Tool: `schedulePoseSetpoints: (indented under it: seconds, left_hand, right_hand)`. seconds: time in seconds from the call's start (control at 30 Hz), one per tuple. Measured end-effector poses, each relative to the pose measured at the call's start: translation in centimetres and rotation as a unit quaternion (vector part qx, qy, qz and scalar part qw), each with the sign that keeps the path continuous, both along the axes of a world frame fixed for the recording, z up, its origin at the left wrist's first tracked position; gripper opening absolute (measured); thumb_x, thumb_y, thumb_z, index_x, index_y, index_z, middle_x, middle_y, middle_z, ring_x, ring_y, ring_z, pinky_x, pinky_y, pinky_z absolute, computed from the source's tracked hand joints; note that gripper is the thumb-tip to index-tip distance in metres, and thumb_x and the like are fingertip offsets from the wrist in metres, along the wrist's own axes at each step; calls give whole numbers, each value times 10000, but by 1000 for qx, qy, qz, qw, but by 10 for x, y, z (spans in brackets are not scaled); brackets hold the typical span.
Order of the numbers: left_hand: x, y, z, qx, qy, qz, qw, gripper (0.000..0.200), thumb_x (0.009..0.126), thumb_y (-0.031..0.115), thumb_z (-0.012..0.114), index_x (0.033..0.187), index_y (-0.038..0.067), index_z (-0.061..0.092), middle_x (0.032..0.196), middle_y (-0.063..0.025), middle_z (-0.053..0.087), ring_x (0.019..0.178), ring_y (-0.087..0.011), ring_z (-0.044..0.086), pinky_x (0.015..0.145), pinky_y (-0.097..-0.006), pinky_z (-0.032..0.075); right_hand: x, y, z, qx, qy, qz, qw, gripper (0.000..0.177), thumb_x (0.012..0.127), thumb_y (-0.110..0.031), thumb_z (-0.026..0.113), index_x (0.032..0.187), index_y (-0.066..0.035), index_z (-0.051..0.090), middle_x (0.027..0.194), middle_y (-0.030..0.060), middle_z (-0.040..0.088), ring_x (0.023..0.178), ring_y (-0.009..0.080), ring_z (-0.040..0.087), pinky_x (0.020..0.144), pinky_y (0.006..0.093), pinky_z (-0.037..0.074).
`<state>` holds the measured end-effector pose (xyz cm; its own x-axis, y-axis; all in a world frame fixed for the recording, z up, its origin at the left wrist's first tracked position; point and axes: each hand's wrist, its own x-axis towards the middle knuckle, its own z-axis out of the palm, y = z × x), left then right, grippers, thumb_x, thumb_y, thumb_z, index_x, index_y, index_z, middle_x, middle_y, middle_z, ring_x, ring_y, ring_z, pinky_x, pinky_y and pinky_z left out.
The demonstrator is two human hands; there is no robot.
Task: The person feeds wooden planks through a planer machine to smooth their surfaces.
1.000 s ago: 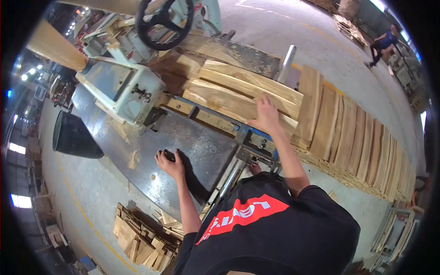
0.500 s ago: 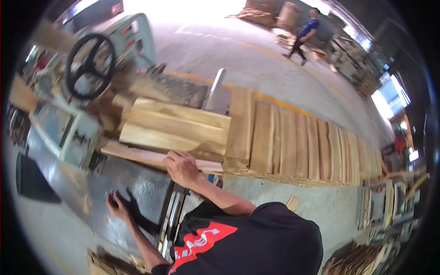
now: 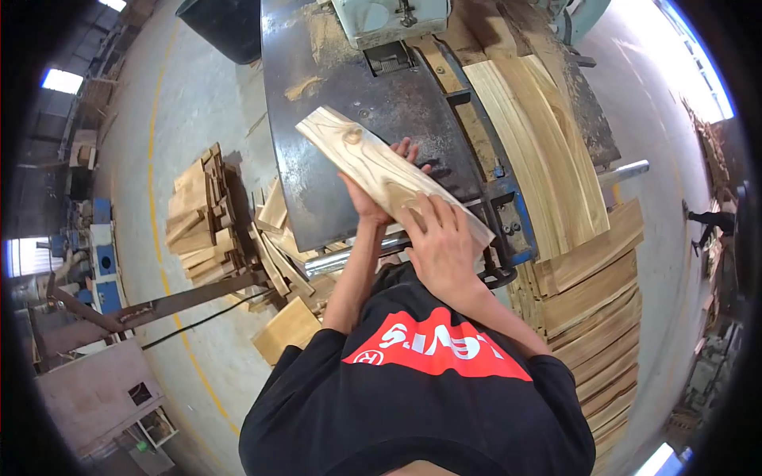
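Gripping board (image 3: 381, 170) with right hand (image 3: 440, 246) on top, left hand (image 3: 362, 208) beneath; now off 3 o'clock stack (image 3: 548, 166), pick done.

A red patch (image 3: 432, 349) on the chest of the person's black T-shirt (image 3: 413, 420) carries white capital letters; seen upside down from above, they read "LEVI'S"; a small round white mark beside the word is too small to read.
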<state>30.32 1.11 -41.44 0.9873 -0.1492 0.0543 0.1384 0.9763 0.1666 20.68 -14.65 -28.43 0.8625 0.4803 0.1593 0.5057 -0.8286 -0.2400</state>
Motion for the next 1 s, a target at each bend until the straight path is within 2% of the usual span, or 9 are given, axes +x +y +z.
schedulePoseSetpoints:
  seconds: [0.13,0.27,0.37,0.5,0.6,0.7,0.77,0.87,1.0]
  left_hand:
    - [-4,20,9,-84,85,-16,993,1334,776,1063,112,1722,123,104,1699,-260,319,1510,-486,405,1182,-790,334]
    - [-2,17,10,103,113,13,988,1302,817,1039,208,1711,98,108,1648,-253,381,1456,-463,471,1131,-735,436]
    - [-1,3,28,344,217,45,912,1156,921,948,268,1690,87,224,1628,-240,412,1430,-419,506,1123,-661,485]
    - [-15,9,46,484,139,43,863,714,1123,523,502,1614,11,425,1591,-169,500,1349,-315,590,1107,-456,495]
    - [-34,7,42,627,-12,70,776,721,1109,351,610,1650,-41,338,1652,-173,446,1425,-319,541,1177,-422,442]
    - [-59,3,14,787,-109,86,602,978,988,341,774,1660,-96,212,1704,-350,264,1599,-468,262,1271,-523,286]
    - [-69,-3,12,834,-140,62,530,1099,942,425,803,1663,-108,168,1691,-425,184,1605,-582,94,1298,-570,196]
    - [-69,-6,-4,897,-153,68,409,1095,954,473,775,1647,-133,183,1679,-454,153,1607,-586,47,1296,-607,159]
    - [-70,-17,-15,916,-177,85,350,1072,989,467,725,1655,-130,134,1689,-441,140,1618,-565,33,1276,-679,72]
  right_hand:
    - [-15,-20,4,10,84,-9,996,793,785,-296,887,1474,-69,566,1488,200,545,1405,394,482,1141,526,400]
    - [-17,-31,-14,48,119,-22,992,677,861,-200,818,1472,-59,562,1404,216,606,1235,419,624,1023,521,511]
    - [-9,-41,-17,98,200,-82,971,578,922,-130,743,1465,-46,564,1268,247,682,1074,440,701,921,530,561]
    - [5,-57,-41,240,129,-144,951,455,981,-101,657,1421,-7,582,1181,270,735,1057,473,711,903,531,571]
    - [19,-66,-71,354,124,-174,910,432,973,-79,639,1393,17,613,1243,276,729,1128,452,716,948,480,568]
    - [20,-59,-119,489,215,-228,814,422,958,-70,638,1367,32,651,1277,287,722,1204,380,723,1012,418,547]
    - [17,-52,-108,449,231,-250,826,428,965,-77,643,1376,42,637,1242,275,733,1167,398,726,1004,421,552]
    - [9,-49,-98,359,191,-237,882,435,963,-97,672,1375,39,635,1264,270,709,1173,433,698,1021,452,543]
    - [3,-49,-80,216,35,-157,963,434,941,-127,726,1338,31,649,1388,290,603,1290,473,593,1089,522,490]
